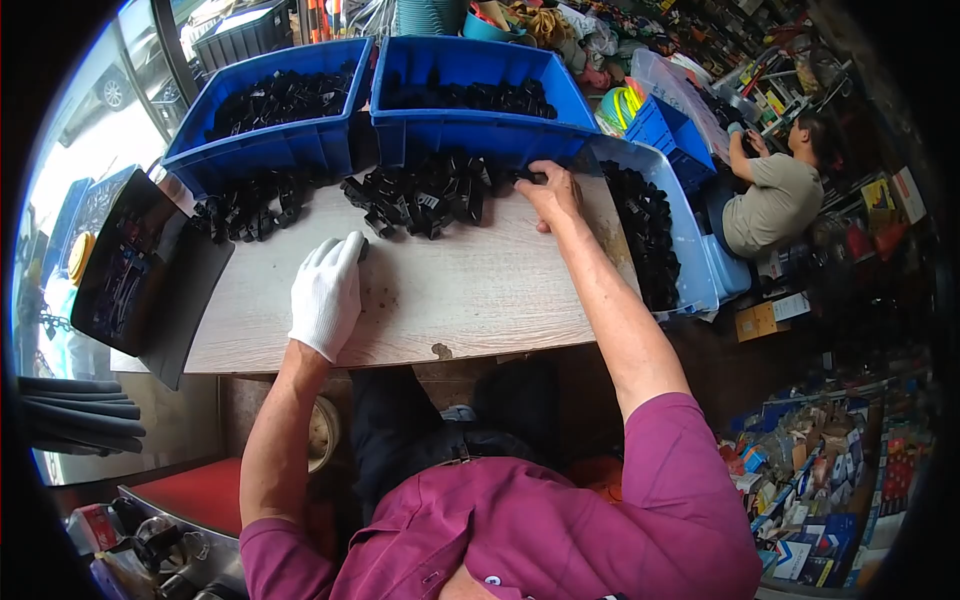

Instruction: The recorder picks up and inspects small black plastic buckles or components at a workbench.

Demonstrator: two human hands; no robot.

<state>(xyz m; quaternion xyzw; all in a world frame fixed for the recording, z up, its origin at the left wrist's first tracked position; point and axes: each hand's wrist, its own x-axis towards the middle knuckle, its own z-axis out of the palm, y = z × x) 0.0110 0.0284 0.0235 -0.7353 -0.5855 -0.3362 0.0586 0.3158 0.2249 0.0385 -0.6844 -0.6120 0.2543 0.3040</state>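
Note:
My left hand (328,292), in a white knit glove, rests low over the table with its fingers together. A small black plastic part (363,250) shows at its fingertips, mostly hidden by the glove. My bare right hand (553,196) reaches to the right end of a pile of black plastic parts (425,195). Its thumb and forefinger close around one black part (522,181) there. Another heap of black parts (258,205) lies farther left, in front of the left bin.
Two blue bins (265,160) (480,130) of black parts stand along the back of the wooden table (480,290). At the right edge is a pale tub (697,270) of more parts. A dark phone-like screen in a folding case (125,260) stands left. Another person (775,195) sits at far right.

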